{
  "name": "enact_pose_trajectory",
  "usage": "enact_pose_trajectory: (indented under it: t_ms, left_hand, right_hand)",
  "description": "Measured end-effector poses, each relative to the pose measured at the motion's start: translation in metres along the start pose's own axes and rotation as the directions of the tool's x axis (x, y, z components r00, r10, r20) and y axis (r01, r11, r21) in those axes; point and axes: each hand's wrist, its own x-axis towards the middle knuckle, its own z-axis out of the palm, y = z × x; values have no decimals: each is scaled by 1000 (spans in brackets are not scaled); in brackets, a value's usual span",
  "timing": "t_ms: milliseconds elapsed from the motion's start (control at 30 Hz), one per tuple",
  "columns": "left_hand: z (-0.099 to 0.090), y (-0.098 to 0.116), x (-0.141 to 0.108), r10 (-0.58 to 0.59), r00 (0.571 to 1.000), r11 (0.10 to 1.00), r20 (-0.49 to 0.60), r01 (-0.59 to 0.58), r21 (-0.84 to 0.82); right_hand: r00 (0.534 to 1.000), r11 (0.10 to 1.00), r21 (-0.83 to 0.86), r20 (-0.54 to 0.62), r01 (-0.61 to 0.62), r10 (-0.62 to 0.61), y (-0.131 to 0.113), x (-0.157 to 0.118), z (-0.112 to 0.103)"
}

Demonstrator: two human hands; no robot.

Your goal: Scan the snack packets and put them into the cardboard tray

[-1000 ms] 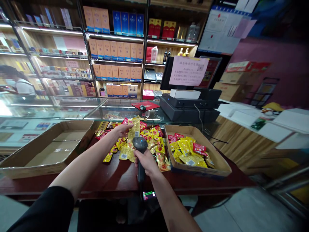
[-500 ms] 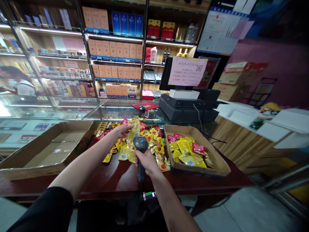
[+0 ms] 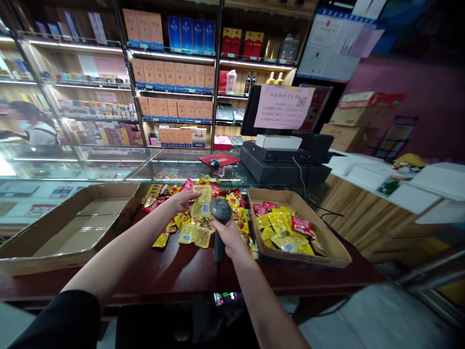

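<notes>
My left hand (image 3: 185,200) pinches a gold snack packet (image 3: 202,201) by its upper edge, with its barcode label turned toward me. Wrapped in my right hand (image 3: 228,232) is a black barcode scanner (image 3: 220,211), held upright just right of that packet. Below them, another gold packet (image 3: 195,234) lies on the dark red table with its barcode up. A loose heap of yellow and red snack packets (image 3: 238,206) spreads behind and around both hands. To the right, a cardboard tray (image 3: 336,252) holds several yellow and red packets (image 3: 281,225).
At the left stands a cardboard tray (image 3: 78,232) with bare bottom showing. Behind the table are a glass counter (image 3: 145,167), a mouse (image 3: 214,163) on a red mat and a monitor with a paper sign (image 3: 283,107). A person (image 3: 32,123) is at the far left.
The scanner in my right hand has moved slightly right, away from the packet. My left hand still holds the gold packet, now a little lower and with its barcode more exposed.
</notes>
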Motion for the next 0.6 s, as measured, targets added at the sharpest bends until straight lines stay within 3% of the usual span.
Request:
enact_pose_trajectory:
  t_ms: [67,167,267,333,467,600]
  left_hand:
    - [-1,-3,-5,-20,1000,1000,19,20,16]
    - [-2,-7,-13,-41,996,999,80,39,32]
    - [0,-10,-19,-71,985,997,155,68,24]
    - [3,-11,-21,-84,976,996,202,82,20]
    - [19,-10,-19,-96,967,995,236,96,11]
    - [57,3,-8,-166,939,985,301,173,2]
  right_hand:
    - [993,989,87,0,-116,116,-6,16,-7]
    - [922,903,205,176,-378,346,-19,37,-16]
    - [825,806,259,371,-533,427,-31,48,-23]
    - [789,770,266,417,-580,451,-35,50,-29]
    - [771,732,296,425,-613,474,-42,53,-47]
    - [810,745,333,348,-578,472,-60,62,-81]
